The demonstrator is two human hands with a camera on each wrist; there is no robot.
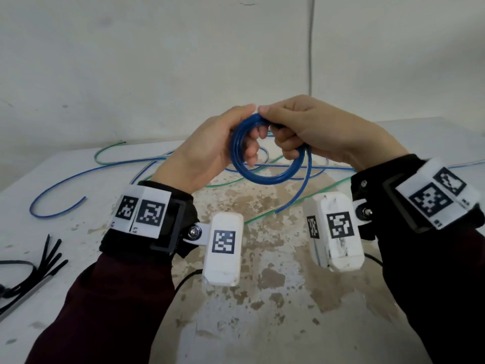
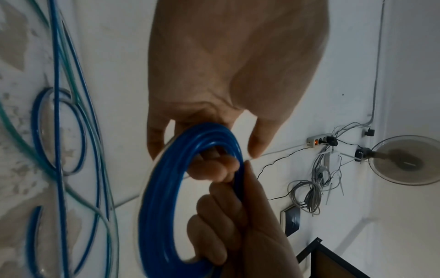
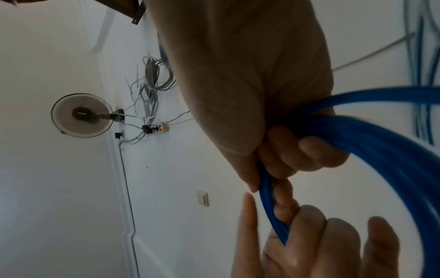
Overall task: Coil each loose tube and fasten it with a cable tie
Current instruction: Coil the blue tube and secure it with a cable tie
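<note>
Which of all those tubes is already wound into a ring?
The blue tube held in both hands; the other blue and green tubes lie loose on the table.

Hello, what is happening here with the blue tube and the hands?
A person is winding a blue tube into a coil above the table. The left hand and the right hand both grip the top of the coil; its loose end hangs down. More tubes lie uncoiled, and black cable ties wait at the left.
</note>
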